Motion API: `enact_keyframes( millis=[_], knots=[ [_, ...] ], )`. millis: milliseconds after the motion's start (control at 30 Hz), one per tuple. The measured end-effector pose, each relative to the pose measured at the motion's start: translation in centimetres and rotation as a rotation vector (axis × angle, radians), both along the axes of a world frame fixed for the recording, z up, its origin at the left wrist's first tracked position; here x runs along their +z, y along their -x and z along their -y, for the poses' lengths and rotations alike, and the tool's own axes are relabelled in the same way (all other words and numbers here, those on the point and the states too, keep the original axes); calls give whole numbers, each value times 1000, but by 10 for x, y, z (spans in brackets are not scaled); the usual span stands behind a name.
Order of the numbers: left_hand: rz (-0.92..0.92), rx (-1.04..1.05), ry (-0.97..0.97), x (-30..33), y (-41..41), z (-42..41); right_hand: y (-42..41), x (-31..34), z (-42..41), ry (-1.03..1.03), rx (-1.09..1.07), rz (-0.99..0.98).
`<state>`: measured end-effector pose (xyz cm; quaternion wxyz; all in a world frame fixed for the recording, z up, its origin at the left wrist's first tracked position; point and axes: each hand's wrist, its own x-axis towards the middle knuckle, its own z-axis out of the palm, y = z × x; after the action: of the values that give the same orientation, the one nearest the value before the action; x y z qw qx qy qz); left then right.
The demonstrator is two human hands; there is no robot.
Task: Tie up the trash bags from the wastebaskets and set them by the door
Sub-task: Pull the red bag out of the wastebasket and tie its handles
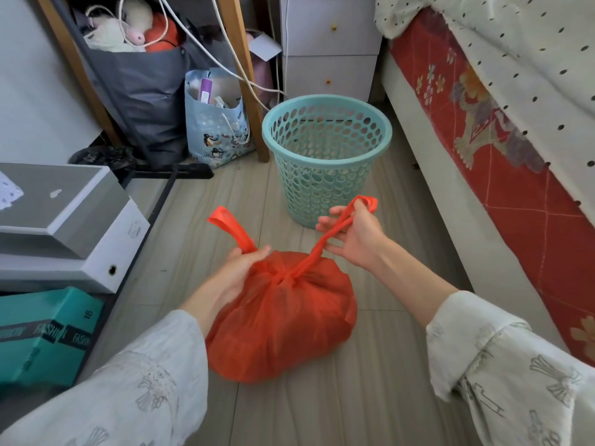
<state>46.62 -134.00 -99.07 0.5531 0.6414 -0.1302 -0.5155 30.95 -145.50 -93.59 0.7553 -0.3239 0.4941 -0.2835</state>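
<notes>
A full orange-red trash bag sits on the grey wood floor in front of me. Its two handle strips cross at the top in a knot. My left hand grips the left handle strip close to the knot. My right hand holds the right handle strip, stretched up and to the right. Behind the bag stands a teal perforated wastebasket, upright and with no bag in it.
A bed with a red patterned mattress runs along the right. Stacked boxes sit on the left. A grey bag, a blue gift bag, wooden legs, cables and a white drawer unit line the back.
</notes>
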Motion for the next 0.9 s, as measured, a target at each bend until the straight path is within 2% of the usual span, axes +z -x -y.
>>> enact_keyframes(
  millis=[67, 133, 233, 333, 400, 500, 567, 633, 800, 900],
  knots=[
    [11, -34, -37, -10, -4, -5, 4, 1, 0, -35, 17, 14],
    [35, 44, -9, -15, -8, -3, 7, 1, 1, -68, -5, 38],
    [64, 101, 33, -16, -7, 5, 6, -10, -5, -44, -139, 29],
    [32, 89, 41, -14, 3, 13, 3, -40, -34, 105, -172, -127],
    [16, 121, 59, -12, 7, 17, 3, -61, -59, 233, -52, -269],
    [-24, 160, 92, -10, 8, 19, 4, -80, -83, 550, 155, -595],
    [-34, 145, 106, -9, 8, 18, 2, -79, -85, 656, 183, -664],
    [-5, 100, 119, -5, 11, 18, -2, -70, -75, 575, 91, -544],
    [-43, 31, 263, 16, 36, 31, -5, -59, -34, 77, -173, 7],
    [-48, -92, 282, 31, 47, 36, 7, -46, -13, -37, -264, 68]
  ],
)
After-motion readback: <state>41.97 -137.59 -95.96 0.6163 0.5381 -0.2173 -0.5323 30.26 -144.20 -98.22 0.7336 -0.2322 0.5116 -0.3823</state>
